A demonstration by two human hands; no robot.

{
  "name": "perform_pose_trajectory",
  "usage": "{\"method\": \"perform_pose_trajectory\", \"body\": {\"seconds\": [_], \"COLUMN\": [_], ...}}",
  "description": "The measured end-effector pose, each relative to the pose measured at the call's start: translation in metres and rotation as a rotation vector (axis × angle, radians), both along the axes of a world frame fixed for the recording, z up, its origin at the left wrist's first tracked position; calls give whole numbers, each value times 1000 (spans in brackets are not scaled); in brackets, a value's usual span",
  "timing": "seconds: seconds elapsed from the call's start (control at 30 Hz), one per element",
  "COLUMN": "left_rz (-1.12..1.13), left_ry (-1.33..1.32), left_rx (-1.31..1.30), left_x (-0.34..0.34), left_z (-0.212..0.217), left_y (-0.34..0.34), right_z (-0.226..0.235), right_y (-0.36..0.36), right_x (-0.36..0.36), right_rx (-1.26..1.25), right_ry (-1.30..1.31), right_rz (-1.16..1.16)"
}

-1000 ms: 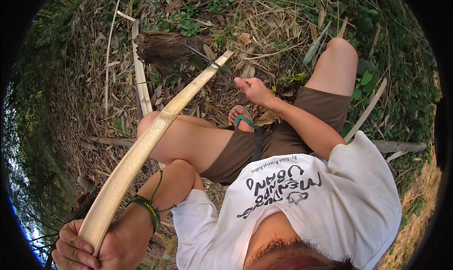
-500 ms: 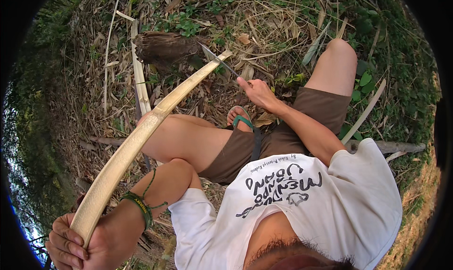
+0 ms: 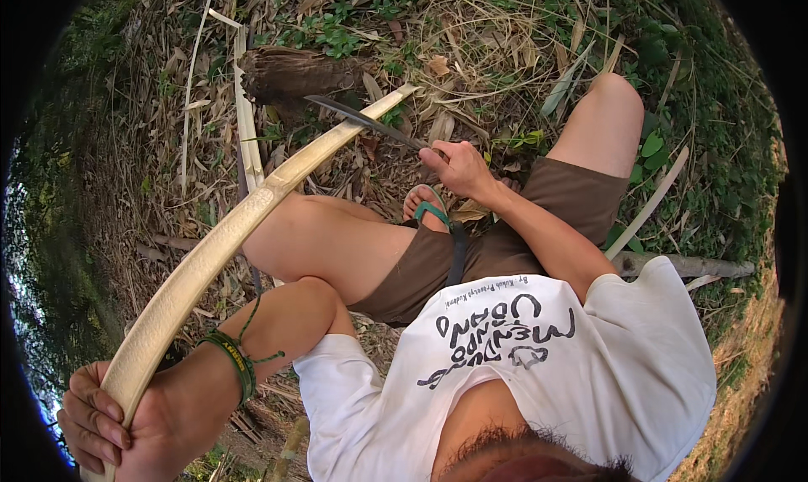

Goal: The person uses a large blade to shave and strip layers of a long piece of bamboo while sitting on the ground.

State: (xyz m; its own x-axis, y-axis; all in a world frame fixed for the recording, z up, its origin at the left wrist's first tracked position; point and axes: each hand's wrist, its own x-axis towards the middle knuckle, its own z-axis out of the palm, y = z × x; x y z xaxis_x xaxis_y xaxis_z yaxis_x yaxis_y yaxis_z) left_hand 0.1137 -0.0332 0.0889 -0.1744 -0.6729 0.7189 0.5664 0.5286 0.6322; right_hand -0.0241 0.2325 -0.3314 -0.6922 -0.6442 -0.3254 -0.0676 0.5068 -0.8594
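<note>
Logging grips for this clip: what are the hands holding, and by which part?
The left hand grips the pale strip by its lower-left end; the right hand holds the knife by its handle, mostly hidden in the fist.

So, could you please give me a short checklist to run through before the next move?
1. Left hand gripping the strip: ok, closed around its near end.
2. Right hand on the knife: ok, closed around the handle.
3. Blade at the strip: ok, it crosses near the far end.
4. Left hand away from the blade: ok, it is at the opposite end.
5. Far end braced against the log: not ok, it lies apart from it.
6. Strip resting on the left knee: cannot tell, it passes across it, but contact is unclear.
</note>
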Motion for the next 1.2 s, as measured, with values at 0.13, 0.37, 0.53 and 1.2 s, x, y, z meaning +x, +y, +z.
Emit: {"method": "perform_pose_trajectory", "body": {"seconds": [0.13, 0.37, 0.53, 1.2], "left_rz": [-57, -54, -30, -22], "left_ry": [40, 31, 40, 45], "left_rx": [30, 57, 56, 54], "left_x": [-11, -4, 3, -4], "left_z": [3, -2, -1, 0], "left_y": [-4, -10, -18, -13], "right_z": [-104, -39, -84, -117], "right_y": [20, 6, 3, 23], "right_x": [-16, 2, -6, -19], "right_rx": [484, 87, 294, 432], "right_ry": [-190, -173, -538, -188], "right_rz": [-237, -164, -375, -228]}}
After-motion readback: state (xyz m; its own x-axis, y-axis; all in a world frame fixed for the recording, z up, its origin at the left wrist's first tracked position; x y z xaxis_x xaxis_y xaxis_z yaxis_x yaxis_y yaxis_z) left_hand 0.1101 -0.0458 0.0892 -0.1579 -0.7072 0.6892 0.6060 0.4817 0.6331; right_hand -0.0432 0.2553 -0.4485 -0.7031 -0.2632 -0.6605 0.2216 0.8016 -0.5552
